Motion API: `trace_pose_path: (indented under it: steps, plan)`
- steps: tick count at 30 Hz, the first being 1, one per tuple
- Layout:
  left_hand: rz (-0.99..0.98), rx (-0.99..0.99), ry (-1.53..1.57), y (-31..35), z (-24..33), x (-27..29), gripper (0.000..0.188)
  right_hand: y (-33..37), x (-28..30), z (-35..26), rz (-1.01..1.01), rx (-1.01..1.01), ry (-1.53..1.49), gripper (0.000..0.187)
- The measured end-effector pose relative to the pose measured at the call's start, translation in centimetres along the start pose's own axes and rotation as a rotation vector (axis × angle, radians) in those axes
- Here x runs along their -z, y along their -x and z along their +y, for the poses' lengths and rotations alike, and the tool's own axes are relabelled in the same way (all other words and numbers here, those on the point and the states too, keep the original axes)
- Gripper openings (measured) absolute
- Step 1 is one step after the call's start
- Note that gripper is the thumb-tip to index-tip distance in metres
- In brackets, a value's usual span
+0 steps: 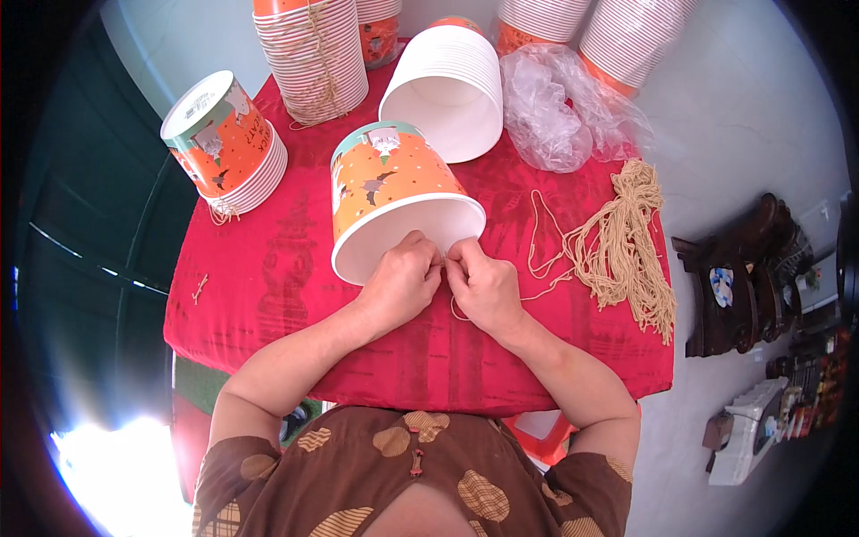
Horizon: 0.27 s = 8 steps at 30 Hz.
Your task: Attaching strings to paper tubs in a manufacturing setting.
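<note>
An orange paper bucket [385, 179] with a pale green band, bat pictures and a white rim lies tilted in front of me, its mouth toward me. At the near edge of that rim my left hand [407, 279] is closed in a pinch. Close beside it, my right hand [486, 286] pinches a thin beige string [557, 284]. The string trails right toward a bundle of loose beige strings [629, 246] on the red cloth. Where both fingertips meet, the string is mostly hidden, but a little of it shows between them.
A red-clothed table [358, 371] carries everything. Behind the bucket lies a nested white stack [443, 85], with a crumpled clear plastic bag [555, 107] to its right. A string-tied bucket stack [313, 63] stands at the back, an upside-down stack [225, 143] at left. A string scrap [199, 288] lies front left.
</note>
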<state>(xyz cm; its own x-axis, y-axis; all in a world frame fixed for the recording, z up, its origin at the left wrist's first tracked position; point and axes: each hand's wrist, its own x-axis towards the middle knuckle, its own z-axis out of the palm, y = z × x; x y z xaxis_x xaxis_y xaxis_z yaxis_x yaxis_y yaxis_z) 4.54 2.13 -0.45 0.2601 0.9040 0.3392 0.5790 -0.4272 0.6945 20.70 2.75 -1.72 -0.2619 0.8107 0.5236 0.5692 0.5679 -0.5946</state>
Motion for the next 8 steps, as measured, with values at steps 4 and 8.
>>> trace_pose_path:
  steps: [4,8]
  plan:
    - [-0.005,0.008,0.004,0.05,-0.11,0.05,0.005,-0.22,0.22,-0.32,0.014,0.080,0.052,0.009]
    - [-0.005,0.059,0.037,-0.03,-0.03,0.23,0.003,-0.06,0.12,0.07,-0.022,0.107,0.080,0.008]
